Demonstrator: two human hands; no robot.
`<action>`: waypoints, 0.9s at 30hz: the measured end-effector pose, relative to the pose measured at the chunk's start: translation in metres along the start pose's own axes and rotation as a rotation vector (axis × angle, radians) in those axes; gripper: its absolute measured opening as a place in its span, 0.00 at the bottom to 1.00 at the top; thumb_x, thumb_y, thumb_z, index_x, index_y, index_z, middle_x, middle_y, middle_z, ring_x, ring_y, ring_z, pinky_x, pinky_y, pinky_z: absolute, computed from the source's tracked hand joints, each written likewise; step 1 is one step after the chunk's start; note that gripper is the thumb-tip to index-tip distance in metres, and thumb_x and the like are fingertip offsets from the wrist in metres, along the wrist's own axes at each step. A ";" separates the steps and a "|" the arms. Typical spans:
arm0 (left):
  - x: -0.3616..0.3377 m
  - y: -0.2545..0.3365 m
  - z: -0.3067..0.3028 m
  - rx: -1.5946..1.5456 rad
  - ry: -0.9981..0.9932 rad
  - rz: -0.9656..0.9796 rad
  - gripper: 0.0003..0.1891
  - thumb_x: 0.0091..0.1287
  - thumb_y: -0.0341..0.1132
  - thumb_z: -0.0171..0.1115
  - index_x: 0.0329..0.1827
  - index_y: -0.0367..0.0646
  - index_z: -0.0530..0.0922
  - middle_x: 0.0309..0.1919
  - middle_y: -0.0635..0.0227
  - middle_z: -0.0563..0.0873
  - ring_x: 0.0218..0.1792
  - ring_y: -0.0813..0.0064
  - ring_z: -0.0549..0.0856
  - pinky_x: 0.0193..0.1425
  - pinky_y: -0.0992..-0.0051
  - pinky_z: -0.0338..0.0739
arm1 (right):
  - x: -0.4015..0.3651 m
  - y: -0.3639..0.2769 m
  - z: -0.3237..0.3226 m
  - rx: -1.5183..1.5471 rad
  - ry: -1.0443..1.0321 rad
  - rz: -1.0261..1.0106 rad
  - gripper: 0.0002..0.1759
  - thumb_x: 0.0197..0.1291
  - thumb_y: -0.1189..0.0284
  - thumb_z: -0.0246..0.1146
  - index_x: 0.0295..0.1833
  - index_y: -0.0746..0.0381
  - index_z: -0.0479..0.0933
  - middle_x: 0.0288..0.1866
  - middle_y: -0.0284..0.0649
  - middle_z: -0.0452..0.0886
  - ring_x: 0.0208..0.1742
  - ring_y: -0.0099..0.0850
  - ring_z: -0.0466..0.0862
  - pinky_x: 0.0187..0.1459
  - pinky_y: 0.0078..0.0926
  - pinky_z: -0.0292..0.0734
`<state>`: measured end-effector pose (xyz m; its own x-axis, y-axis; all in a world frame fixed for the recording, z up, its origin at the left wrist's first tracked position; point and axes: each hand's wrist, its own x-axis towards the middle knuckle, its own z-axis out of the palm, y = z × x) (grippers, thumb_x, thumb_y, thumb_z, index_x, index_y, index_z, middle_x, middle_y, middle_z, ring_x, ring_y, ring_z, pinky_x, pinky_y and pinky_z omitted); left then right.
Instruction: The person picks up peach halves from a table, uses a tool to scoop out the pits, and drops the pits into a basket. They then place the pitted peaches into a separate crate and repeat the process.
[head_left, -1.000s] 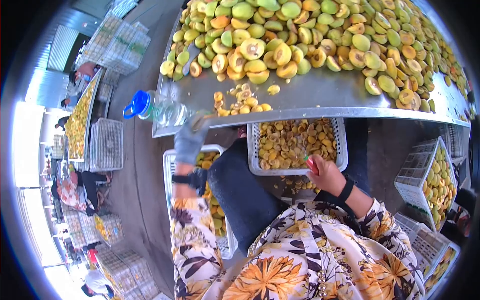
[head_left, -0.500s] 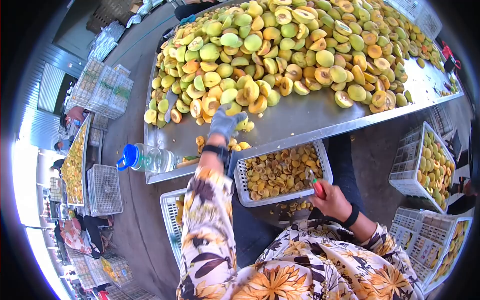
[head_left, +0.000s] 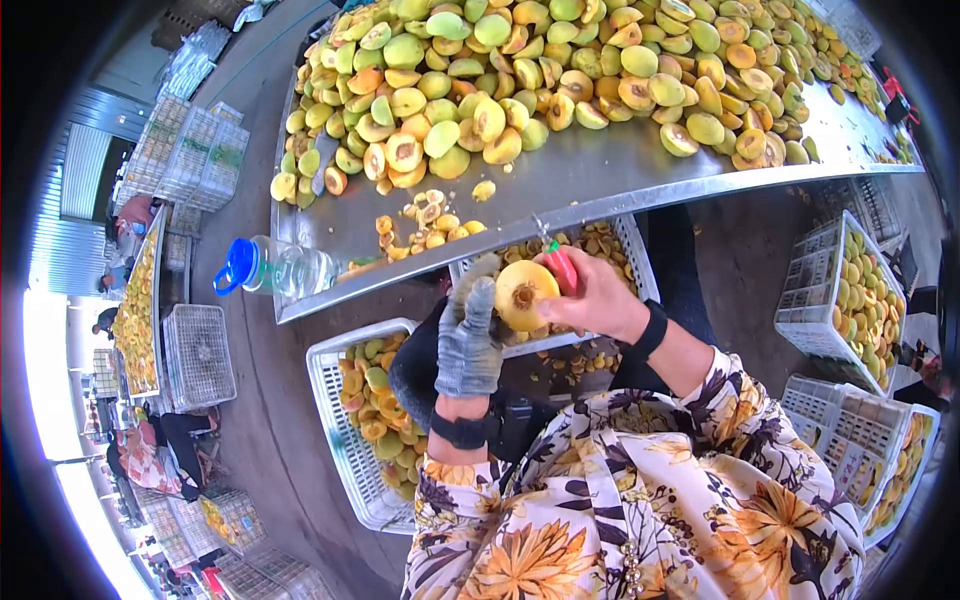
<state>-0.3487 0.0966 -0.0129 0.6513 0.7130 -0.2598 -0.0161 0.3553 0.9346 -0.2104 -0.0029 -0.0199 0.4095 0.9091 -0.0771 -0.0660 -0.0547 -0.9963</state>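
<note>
My left hand [head_left: 470,345], in a grey glove, has its fingers closed round a yellow peach half [head_left: 527,293]. The cut face with its brown, rough centre is turned up towards me. Bare and close by on the right, my right hand [head_left: 607,302] grips a small pitting tool [head_left: 562,268] with a red handle, a green collar and a thin metal tip pointing up and away. Its thumb reaches the rim of the peach half. Both hands are in front of the table edge, over a white crate [head_left: 648,270] of small yellow pieces, which they partly cover.
Peach halves [head_left: 560,75] lie heaped on the metal table [head_left: 590,180], with small yellow scraps [head_left: 432,222] near its edge. A blue-capped bottle [head_left: 290,268] lies at the left corner. Crates of peaches stand at left [head_left: 325,400] and right [head_left: 795,340]. Other people work far left.
My left hand has come back from the table to my right hand and now holds a peach half. My right hand has risen with the tool. Yellow pieces stay on the table.
</note>
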 end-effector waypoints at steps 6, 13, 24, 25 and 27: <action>-0.003 -0.020 -0.004 -0.383 -0.003 -0.415 0.29 0.61 0.62 0.48 0.52 0.46 0.72 0.37 0.66 0.82 0.27 0.74 0.83 0.16 0.83 0.76 | -0.009 0.000 0.004 -0.133 -0.129 -0.043 0.28 0.48 0.68 0.66 0.53 0.66 0.66 0.29 0.38 0.77 0.24 0.30 0.77 0.28 0.30 0.74; -0.003 -0.034 -0.014 -0.371 0.135 -0.254 0.23 0.60 0.57 0.54 0.45 0.47 0.75 0.31 0.69 0.83 0.25 0.79 0.82 0.15 0.85 0.72 | -0.035 0.005 0.016 -0.521 -0.024 -0.042 0.24 0.47 0.66 0.66 0.46 0.68 0.68 0.24 0.52 0.75 0.27 0.48 0.78 0.29 0.34 0.72; -0.017 -0.036 0.024 -0.075 0.055 0.128 0.25 0.65 0.52 0.52 0.56 0.43 0.70 0.43 0.69 0.79 0.39 0.78 0.80 0.37 0.81 0.77 | -0.060 0.015 0.022 -0.543 0.001 -0.054 0.11 0.46 0.79 0.57 0.36 0.70 0.66 0.21 0.57 0.73 0.27 0.54 0.77 0.27 0.42 0.70; -0.015 -0.044 0.027 0.009 0.109 0.255 0.24 0.65 0.51 0.51 0.56 0.43 0.71 0.43 0.68 0.79 0.39 0.79 0.80 0.38 0.81 0.77 | -0.062 0.014 0.023 -0.531 0.026 -0.056 0.11 0.46 0.79 0.57 0.36 0.70 0.65 0.20 0.57 0.73 0.27 0.54 0.77 0.27 0.42 0.70; -0.002 -0.068 0.021 0.021 0.184 0.352 0.24 0.65 0.52 0.51 0.52 0.40 0.74 0.42 0.66 0.80 0.36 0.78 0.80 0.40 0.81 0.76 | -0.065 0.023 0.023 -0.516 -0.034 -0.041 0.12 0.45 0.79 0.57 0.36 0.71 0.65 0.20 0.57 0.73 0.26 0.53 0.77 0.26 0.42 0.70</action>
<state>-0.3324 0.0585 -0.0704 0.4619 0.8860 0.0405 -0.1974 0.0582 0.9786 -0.2596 -0.0541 -0.0365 0.3719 0.9272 -0.0453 0.4103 -0.2079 -0.8880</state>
